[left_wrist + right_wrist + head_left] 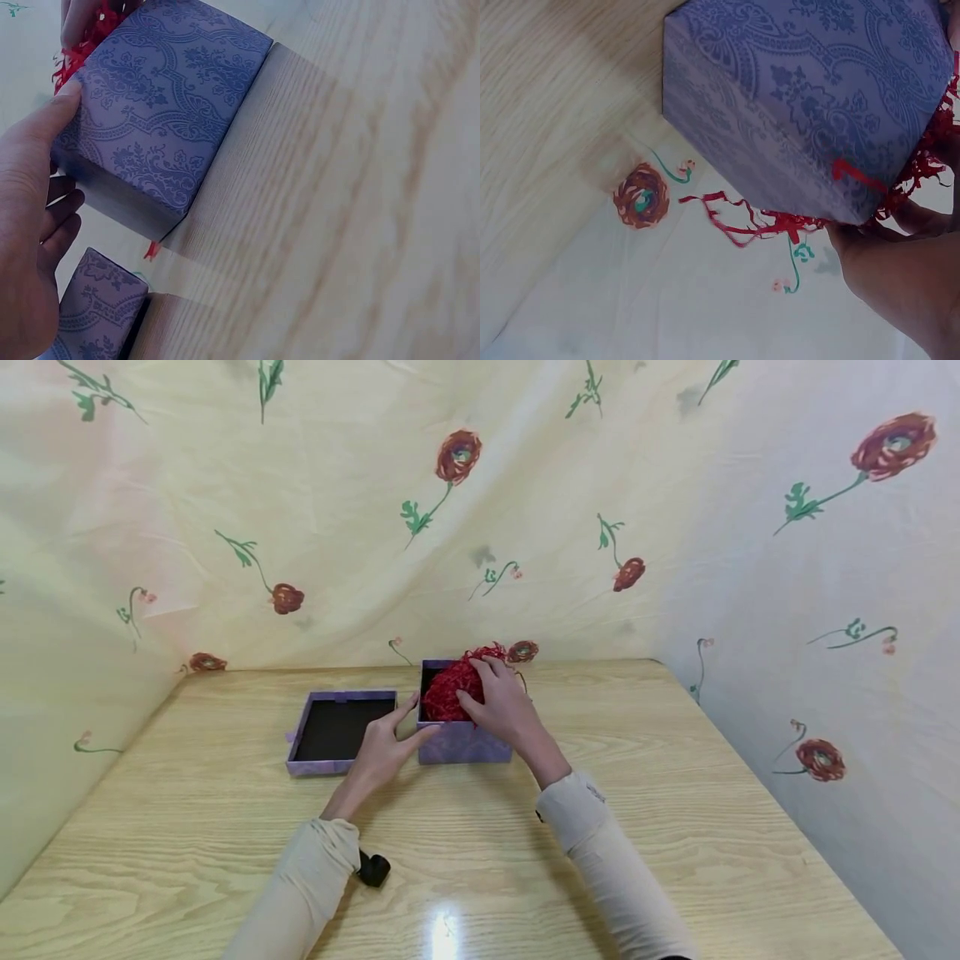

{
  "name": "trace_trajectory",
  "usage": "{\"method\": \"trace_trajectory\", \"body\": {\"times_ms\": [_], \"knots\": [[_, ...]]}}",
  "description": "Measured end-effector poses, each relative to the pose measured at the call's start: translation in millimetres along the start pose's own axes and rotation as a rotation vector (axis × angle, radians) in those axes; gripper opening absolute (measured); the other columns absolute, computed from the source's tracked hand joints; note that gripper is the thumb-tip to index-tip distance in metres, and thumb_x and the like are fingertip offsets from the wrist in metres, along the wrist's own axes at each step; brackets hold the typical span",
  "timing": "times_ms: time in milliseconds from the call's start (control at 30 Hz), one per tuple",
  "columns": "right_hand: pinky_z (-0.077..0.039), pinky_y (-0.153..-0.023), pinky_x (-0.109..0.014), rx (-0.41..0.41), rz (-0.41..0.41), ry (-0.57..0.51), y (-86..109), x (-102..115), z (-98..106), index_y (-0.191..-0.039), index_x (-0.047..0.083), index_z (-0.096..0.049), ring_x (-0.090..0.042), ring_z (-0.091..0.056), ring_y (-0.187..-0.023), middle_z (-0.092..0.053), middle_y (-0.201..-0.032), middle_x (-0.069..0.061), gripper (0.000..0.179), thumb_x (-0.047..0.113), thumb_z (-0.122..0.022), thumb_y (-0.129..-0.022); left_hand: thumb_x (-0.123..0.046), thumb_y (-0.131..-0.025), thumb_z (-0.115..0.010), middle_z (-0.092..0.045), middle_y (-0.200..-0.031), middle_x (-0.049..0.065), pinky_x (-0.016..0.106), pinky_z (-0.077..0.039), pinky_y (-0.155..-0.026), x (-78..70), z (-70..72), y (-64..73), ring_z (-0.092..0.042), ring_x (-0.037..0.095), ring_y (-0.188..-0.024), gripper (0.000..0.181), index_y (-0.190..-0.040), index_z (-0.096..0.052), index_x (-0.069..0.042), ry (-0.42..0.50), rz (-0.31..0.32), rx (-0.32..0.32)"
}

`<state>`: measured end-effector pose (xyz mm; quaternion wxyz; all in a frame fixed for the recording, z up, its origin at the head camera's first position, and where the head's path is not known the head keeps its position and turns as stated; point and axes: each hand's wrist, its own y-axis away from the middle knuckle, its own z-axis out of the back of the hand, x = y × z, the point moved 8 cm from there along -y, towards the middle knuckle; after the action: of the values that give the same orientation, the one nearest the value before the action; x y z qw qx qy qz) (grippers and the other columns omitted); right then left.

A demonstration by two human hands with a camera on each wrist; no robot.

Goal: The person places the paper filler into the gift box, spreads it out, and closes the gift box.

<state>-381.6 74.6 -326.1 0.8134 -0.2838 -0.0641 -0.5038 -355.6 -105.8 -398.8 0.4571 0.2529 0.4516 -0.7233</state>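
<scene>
A purple patterned box (465,748) stands without its lid at the back of the table, heaped with red shredded paper (446,690). My left hand (380,750) grips the box at its front left corner, thumb at the front rim and fingers along the left side. My right hand (501,700) holds the shredded paper at the right of the box, thumb and fingers spread around the heap. In the right wrist view, red strands (739,229) hang over the box's edge beside that hand. Whatever lies under the paper is hidden.
The matching lid (322,767) lies upturned left of the box, its black inside showing. A small black object (373,869) lies near the left sleeve, partly covered by it. Flowered cloth (352,527) hangs right behind the table (660,793) and along its sides.
</scene>
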Motion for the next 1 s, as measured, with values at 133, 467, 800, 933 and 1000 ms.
{"method": "trace_trajectory", "body": {"times_ms": [133,467,800,933,1000], "knots": [[-0.043,-0.108,-0.054,0.028,-0.014,0.0,-6.1,3,-6,-0.148,-0.005,-0.051,-0.042,-0.049,-0.135,-0.047,-0.15,-0.026,0.059,0.026,-0.068,-0.1,-0.031,-0.097,-0.076,-0.049,-0.153,0.017,0.056,-0.041,-0.109,-0.1,-0.2,-0.5,-0.046,0.038,-0.14,0.071,-0.156,-0.046,-0.005,-0.002,-0.002,-0.001],[-0.046,-0.106,-0.053,0.131,-0.087,0.004,-15.7,10,-21,-0.149,0.0,-0.053,-0.04,-0.05,-0.133,-0.051,-0.148,-0.022,0.058,0.03,-0.068,-0.102,-0.034,-0.097,-0.075,-0.048,-0.153,0.017,0.057,-0.043,-0.107,0.2,-0.5,0.4,-0.049,0.039,-0.138,0.072,-0.158,-0.044,-0.009,-0.014,0.005,0.002],[-0.051,-0.098,-0.048,0.244,-0.163,0.035,-21.0,5,-35,-0.146,-0.002,-0.054,-0.036,-0.061,-0.12,-0.06,-0.136,-0.021,0.059,0.028,-0.074,-0.098,-0.033,-0.097,-0.076,-0.048,-0.154,0.018,0.059,-0.044,-0.106,1.4,-1.3,0.0,-0.049,0.041,-0.137,0.073,-0.158,-0.043,-0.007,-0.007,-0.004,0.009],[-0.052,-0.095,-0.046,0.296,-0.199,0.035,-23.3,1,-40,-0.144,-0.002,-0.055,-0.032,-0.063,-0.116,-0.063,-0.133,-0.018,0.059,0.026,-0.075,-0.097,-0.034,-0.097,-0.075,-0.048,-0.154,0.017,0.058,-0.045,-0.104,1.7,-1.0,0.5,-0.053,0.041,-0.133,0.072,-0.158,-0.045,-0.009,-0.006,0.009,0.007],[-0.052,-0.097,-0.046,0.321,-0.217,0.037,-25.0,-1,-43,-0.145,-0.002,-0.055,-0.032,-0.062,-0.119,-0.062,-0.136,-0.018,0.059,0.026,-0.076,-0.097,-0.034,-0.097,-0.075,-0.048,-0.154,0.017,0.056,-0.046,-0.103,1.5,-0.5,0.8,-0.054,0.042,-0.131,0.072,-0.157,-0.045,-0.009,-0.008,0.008,0.005]]}}
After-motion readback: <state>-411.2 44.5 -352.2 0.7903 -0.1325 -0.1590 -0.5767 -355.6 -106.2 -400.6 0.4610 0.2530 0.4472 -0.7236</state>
